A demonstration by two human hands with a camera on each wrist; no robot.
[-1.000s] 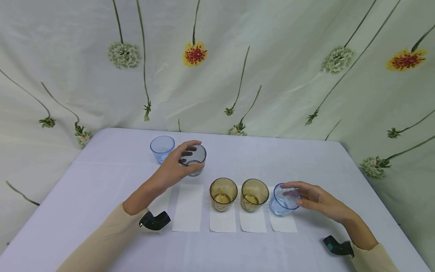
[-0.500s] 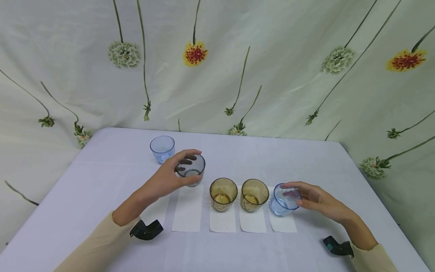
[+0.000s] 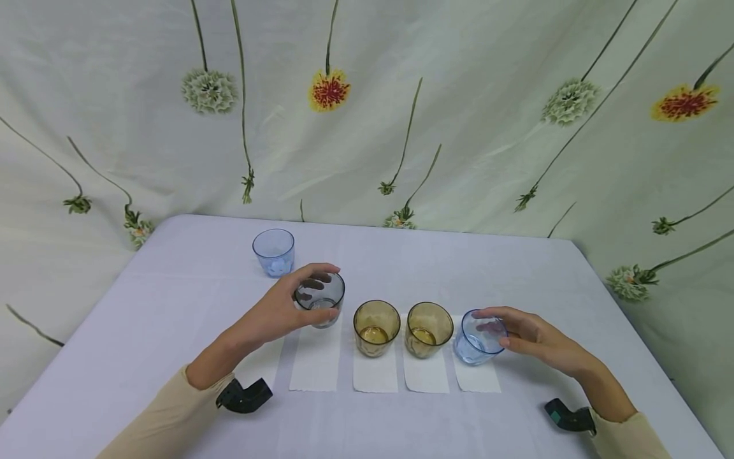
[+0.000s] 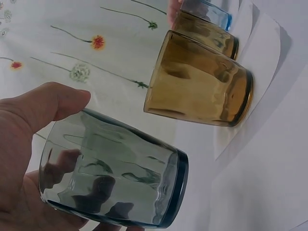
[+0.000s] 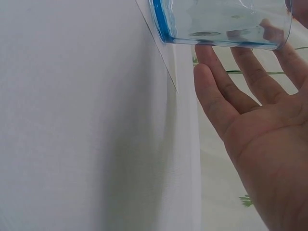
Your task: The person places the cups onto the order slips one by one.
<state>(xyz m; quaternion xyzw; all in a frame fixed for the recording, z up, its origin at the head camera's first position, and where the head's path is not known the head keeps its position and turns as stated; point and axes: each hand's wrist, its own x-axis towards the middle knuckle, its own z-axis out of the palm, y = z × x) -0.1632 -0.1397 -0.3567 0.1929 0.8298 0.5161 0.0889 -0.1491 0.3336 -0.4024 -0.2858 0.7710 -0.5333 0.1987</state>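
Observation:
My left hand (image 3: 274, 313) grips a smoky grey glass (image 3: 325, 299) near its rim, thumb on the near side and fingers round the far side. The left wrist view shows this grey glass (image 4: 115, 168) close up, its base above the white cloth. To its right, two amber glasses (image 3: 376, 326) stand side by side on white paper strips. At the right end of the row, my right hand (image 3: 541, 338) holds a light blue glass (image 3: 474, 343) between thumb and fingers, over the rightmost strip. The right wrist view shows the fingers (image 5: 250, 72) along this blue glass (image 5: 221, 24).
Another light blue glass (image 3: 274, 254) stands farther back on the left. A bare paper strip (image 3: 314, 366) lies below the grey glass, and one more (image 3: 258, 366) is partly behind the left forearm. A flower-patterned cloth (image 3: 367, 140) hangs behind the table (image 3: 430, 424).
My left hand has drawn the grey glass toward me, from beside the far blue glass to over the paper strip. The right hand and the other glasses stay put.

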